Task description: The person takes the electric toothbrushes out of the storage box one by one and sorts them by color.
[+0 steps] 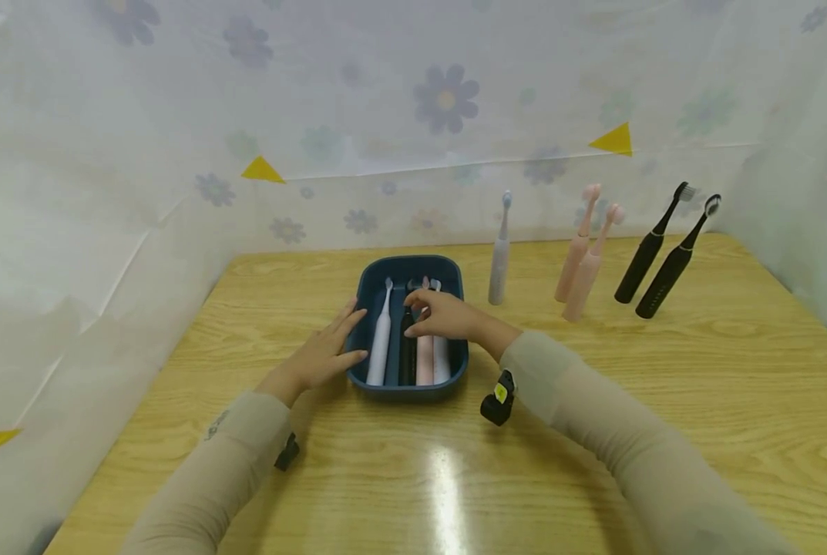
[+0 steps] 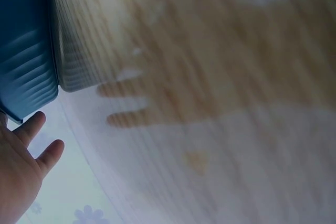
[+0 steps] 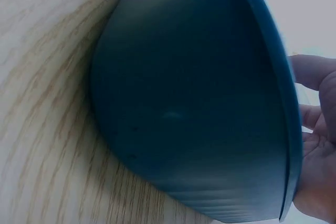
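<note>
Wooden counter (image 1: 593,401) carries a dark blue plastic tray (image 1: 413,270) with toothbrushes. Right hand (image 1: 444,316) pinches the black electric toothbrush (image 1: 407,356) inside; left hand (image 1: 326,351), fingers straight, rests against the tray's side.

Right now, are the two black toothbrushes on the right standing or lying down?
Standing. Both black toothbrushes rest on their bases on the table, heads up.
</note>
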Tool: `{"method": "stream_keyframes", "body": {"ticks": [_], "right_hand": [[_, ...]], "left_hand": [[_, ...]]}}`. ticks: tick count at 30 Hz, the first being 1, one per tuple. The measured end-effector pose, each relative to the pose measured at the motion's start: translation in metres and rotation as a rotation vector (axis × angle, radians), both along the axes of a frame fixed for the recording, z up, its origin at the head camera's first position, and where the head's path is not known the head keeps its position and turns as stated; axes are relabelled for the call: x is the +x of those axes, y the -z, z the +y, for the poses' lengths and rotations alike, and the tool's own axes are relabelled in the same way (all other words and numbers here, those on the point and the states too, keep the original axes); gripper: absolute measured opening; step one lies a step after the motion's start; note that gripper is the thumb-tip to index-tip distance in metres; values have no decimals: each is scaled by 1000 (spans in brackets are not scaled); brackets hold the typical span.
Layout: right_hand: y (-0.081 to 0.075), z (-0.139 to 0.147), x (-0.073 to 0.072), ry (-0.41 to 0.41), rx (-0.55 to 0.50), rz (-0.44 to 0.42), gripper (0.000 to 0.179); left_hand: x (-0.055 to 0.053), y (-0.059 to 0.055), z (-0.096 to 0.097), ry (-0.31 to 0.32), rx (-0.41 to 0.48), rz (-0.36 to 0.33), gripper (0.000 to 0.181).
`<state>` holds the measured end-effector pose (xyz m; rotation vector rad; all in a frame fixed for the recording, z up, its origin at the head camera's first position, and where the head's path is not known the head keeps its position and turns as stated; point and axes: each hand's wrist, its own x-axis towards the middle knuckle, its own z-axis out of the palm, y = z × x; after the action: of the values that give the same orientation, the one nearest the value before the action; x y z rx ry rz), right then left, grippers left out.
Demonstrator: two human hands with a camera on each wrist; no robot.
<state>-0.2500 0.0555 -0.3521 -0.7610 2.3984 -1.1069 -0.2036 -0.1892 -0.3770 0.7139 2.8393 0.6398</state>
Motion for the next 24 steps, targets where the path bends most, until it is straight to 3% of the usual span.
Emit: {"method": "stream_keyframes", "body": {"ticks": [7,18,24], "right_hand": [[-2,-10,-5,33,101,-26,55],[5,-22,-14,60,191,30,48],[11,-27,-17,27,275,95,45]], "left_hand": [[1,1,0,-4,10,-6,65],[0,1,1,-3,9,-3,64],[0,2,0,-2,10,0,64]]}}
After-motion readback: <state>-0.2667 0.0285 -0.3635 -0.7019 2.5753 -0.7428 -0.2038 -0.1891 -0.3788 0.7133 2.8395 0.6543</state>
